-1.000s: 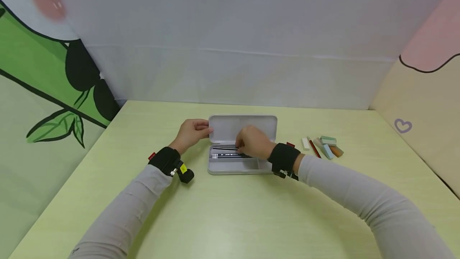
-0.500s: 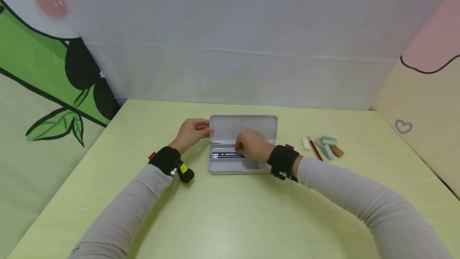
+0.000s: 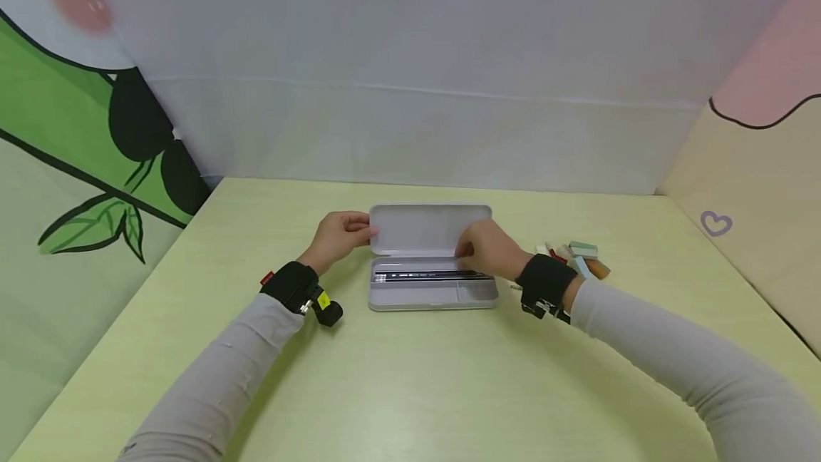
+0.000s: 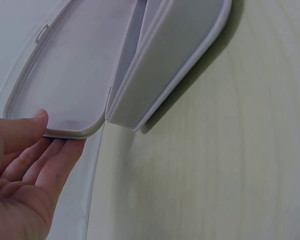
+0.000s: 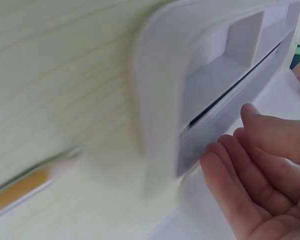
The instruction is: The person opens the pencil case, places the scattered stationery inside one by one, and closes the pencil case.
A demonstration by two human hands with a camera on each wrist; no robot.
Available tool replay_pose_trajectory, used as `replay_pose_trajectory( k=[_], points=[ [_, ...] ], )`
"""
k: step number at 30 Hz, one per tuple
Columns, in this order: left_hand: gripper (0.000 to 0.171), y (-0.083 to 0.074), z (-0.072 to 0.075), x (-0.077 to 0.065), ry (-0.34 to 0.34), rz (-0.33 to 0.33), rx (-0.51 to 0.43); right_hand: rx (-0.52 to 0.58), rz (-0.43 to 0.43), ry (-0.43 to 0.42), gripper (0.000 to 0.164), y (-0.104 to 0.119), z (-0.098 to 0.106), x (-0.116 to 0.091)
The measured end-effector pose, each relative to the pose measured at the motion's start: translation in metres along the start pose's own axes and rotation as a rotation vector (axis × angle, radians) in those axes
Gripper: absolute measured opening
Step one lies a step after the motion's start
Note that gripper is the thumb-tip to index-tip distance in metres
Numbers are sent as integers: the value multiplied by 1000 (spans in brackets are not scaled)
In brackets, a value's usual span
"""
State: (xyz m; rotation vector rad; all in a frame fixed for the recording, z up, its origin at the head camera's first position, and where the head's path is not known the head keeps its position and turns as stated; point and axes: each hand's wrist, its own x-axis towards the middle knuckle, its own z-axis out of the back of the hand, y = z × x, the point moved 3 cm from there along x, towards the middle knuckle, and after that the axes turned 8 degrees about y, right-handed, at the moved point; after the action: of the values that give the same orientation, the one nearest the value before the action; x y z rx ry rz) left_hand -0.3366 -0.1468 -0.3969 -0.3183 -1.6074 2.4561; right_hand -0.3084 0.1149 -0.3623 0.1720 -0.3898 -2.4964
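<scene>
A white pencil case (image 3: 410, 298) stands on the table with its lid (image 3: 410, 230) raised. My left hand (image 3: 340, 241) pinches the lid's left edge, thumb on the inner face and fingers behind it in the left wrist view. Dark pencils (image 3: 417, 276) lie lengthwise in the case's long back compartment. Over the right end of the case is my right hand (image 3: 490, 248). In the right wrist view the right hand's fingers (image 5: 230, 185) are loosely bent, thumb apart from them, with nothing between.
Right of the case lie a white eraser (image 3: 541, 249), a reddish pencil (image 3: 556, 256) and several coloured blocks (image 3: 584, 251), partly behind the right wrist. A yellow pencil (image 5: 20, 192) rests on the table (image 3: 410, 376) near the case's right end. A white sheet hangs behind.
My right hand has moved right along the case, uncovering more of its compartments. The dark pencil by its fingers a second ago no longer shows apart from the others. My left hand keeps its place.
</scene>
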Motion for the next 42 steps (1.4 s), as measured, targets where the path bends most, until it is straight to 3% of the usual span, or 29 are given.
replay_pose_trajectory(
  k=[7, 20, 26, 35, 42],
  points=[
    [39, 1, 1, 1, -1, 0, 5, 4, 11, -46, 9, -26, 15, -24],
    [39, 1, 0, 1, 10, 0, 0, 28, -131, -48, 11, -75, 28, -78],
    [38, -5, 0, -2, 13, -9, 1, 60, -182, -7, 12, -81, 30, -95],
    [38, -5, 4, -2, 13, -22, -15, -3, -221, -119, 8, -88, 34, -114],
    [39, -5, 5, -5, 15, -16, -23, 12, -284, -113, 13, -95, 29, -116]
  ],
)
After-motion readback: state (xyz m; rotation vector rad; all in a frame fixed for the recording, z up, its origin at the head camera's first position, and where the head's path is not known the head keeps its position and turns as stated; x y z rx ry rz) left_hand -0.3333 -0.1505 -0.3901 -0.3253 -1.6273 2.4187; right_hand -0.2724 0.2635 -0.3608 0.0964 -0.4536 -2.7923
